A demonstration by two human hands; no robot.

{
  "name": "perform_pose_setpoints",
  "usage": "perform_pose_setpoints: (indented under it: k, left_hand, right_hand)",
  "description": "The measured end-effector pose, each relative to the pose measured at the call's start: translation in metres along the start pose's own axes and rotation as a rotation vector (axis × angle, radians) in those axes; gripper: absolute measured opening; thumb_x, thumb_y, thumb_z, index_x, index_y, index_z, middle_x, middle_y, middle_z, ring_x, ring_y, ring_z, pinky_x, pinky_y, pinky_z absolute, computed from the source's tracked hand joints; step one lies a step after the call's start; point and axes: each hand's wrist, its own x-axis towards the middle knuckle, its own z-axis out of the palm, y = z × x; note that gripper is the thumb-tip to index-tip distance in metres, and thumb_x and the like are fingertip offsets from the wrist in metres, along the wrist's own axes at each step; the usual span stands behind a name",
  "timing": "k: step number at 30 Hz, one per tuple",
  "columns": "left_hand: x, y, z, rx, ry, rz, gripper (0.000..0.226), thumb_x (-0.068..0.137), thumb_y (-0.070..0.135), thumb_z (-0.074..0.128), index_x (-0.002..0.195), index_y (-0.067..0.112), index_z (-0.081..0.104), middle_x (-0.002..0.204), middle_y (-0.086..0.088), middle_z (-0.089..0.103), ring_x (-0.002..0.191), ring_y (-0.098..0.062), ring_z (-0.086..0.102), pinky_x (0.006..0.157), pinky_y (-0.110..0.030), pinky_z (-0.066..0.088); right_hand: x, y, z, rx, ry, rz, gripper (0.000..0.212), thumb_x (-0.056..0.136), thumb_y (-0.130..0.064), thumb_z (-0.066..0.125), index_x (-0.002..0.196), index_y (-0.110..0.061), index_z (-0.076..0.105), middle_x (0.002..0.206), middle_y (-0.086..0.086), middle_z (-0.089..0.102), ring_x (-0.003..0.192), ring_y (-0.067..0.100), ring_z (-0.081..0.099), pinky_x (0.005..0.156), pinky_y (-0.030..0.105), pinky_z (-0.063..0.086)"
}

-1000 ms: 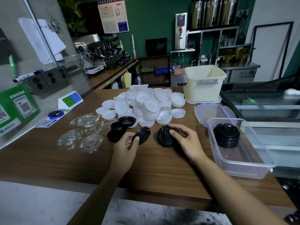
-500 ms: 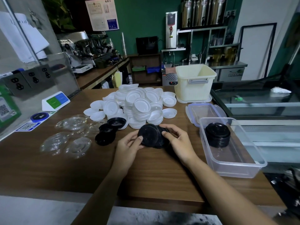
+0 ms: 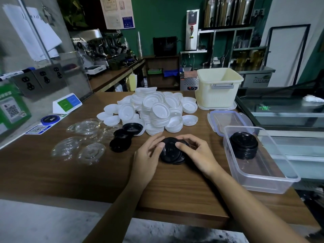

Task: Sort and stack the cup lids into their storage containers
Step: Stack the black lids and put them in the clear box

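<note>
Grasping black lids (image 3: 171,152) over wooden counter (image 3: 52,172): fingers (image 3: 181,145) of left hand (image 3: 147,156), right hand (image 3: 199,153); green wall (image 3: 157,18) behind.

Dim indoor light with a cool green cast. Soft pale sheen on the tabletop (image 3: 175,190) toward its near edge. Only faint, diffuse shadows at the tabletop's far side, under the white lid pile (image 3: 154,111). Small glints on the clear lids (image 3: 91,151) at its left. Marked wide-angle bowing past both ends of the tabletop. Motion smear on the wall papers (image 3: 35,32) above its left end. Background beyond the tabletop soft and grainy.

Bare left grip (image 3: 147,156) and right grip (image 3: 199,155) on slender forearms (image 3: 122,199), uncovered to frame edge.
</note>
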Motion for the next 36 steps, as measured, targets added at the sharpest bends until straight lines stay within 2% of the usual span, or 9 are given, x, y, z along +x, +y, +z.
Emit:
perform_pose_setpoints:
  k: [3,5,11,17,22,24,30,33,36]
  left_hand:
    - [-0.001,-0.002,0.001,0.064,0.014,-0.077,0.044,0.09,0.029,0.079,0.13,0.035,0.064,0.11,0.01,0.072,0.097,-0.008,0.073,0.092,-0.038,0.06]
    - [-0.002,-0.002,0.001,0.031,0.041,-0.097,0.046,0.085,0.024,0.084,0.124,0.036,0.063,0.099,0.007,0.072,0.086,-0.015,0.074,0.086,-0.043,0.062]
    - [-0.004,0.006,0.002,-0.062,0.082,0.028,0.031,0.087,-0.001,0.078,0.112,0.015,0.068,0.104,0.004,0.079,0.101,-0.013,0.074,0.093,-0.033,0.06]
    - [-0.007,0.006,0.005,0.074,0.038,0.145,0.029,0.089,0.005,0.079,0.114,0.018,0.073,0.11,0.011,0.077,0.108,-0.007,0.072,0.093,-0.029,0.058]
    - [0.0,-0.003,0.004,0.001,-0.013,-0.083,0.025,0.092,0.019,0.078,0.116,0.025,0.074,0.107,0.007,0.078,0.104,-0.01,0.074,0.097,-0.037,0.059]
    - [0.002,-0.006,0.005,-0.016,-0.044,-0.098,0.019,0.093,0.016,0.076,0.112,0.022,0.076,0.098,0.003,0.079,0.098,-0.016,0.075,0.093,-0.041,0.061]
    - [0.004,-0.008,0.002,-0.05,-0.053,-0.085,0.018,0.093,0.01,0.075,0.11,0.017,0.074,0.092,0.002,0.079,0.091,-0.02,0.075,0.085,-0.03,0.059]
    - [0.004,-0.008,0.002,0.014,-0.052,-0.072,0.016,0.095,0.018,0.075,0.11,0.023,0.075,0.091,0.006,0.078,0.092,-0.013,0.074,0.087,-0.029,0.058]
    - [0.007,-0.007,-0.005,0.181,0.021,-0.011,0.02,0.094,0.028,0.075,0.114,0.026,0.075,0.099,0.01,0.076,0.094,-0.002,0.071,0.088,-0.026,0.057]
  right_hand:
    - [0.001,0.001,-0.002,0.021,0.072,-0.001,0.017,0.093,-0.007,0.076,0.11,-0.007,0.076,0.108,0.003,0.079,0.106,0.013,0.072,0.098,0.024,0.053]
    - [0.001,0.001,-0.001,0.022,0.085,0.003,0.018,0.093,-0.008,0.076,0.11,-0.008,0.075,0.109,0.003,0.079,0.108,0.015,0.072,0.099,0.025,0.053]
    - [-0.002,0.0,-0.001,0.021,0.002,0.028,0.02,0.092,-0.008,0.077,0.112,-0.007,0.075,0.102,-0.002,0.079,0.097,0.005,0.07,0.088,0.016,0.051]
    - [-0.001,0.004,-0.001,-0.003,-0.031,0.014,0.023,0.09,-0.001,0.077,0.113,-0.001,0.071,0.09,-0.005,0.076,0.085,0.004,0.066,0.082,0.015,0.051]
    - [-0.001,0.004,-0.002,0.02,-0.018,0.012,0.025,0.091,0.001,0.075,0.116,-0.002,0.069,0.093,0.004,0.074,0.083,0.005,0.067,0.079,0.015,0.053]
    - [0.0,0.004,-0.003,0.023,-0.019,0.018,0.027,0.091,0.001,0.075,0.117,-0.004,0.068,0.092,0.007,0.074,0.082,0.006,0.067,0.079,0.016,0.054]
    - [0.003,0.01,-0.004,-0.003,-0.049,0.012,0.031,0.091,0.005,0.074,0.12,0.003,0.065,0.084,0.002,0.073,0.072,0.001,0.065,0.075,0.014,0.053]
    - [0.003,0.012,-0.005,-0.038,-0.041,-0.017,0.03,0.091,0.004,0.074,0.119,0.002,0.065,0.079,-0.003,0.069,0.065,-0.004,0.059,0.07,0.009,0.047]
    - [0.002,0.009,-0.003,-0.072,-0.034,-0.045,0.026,0.091,-0.004,0.078,0.115,-0.008,0.069,0.087,0.004,0.073,0.077,-0.001,0.059,0.076,0.012,0.046]
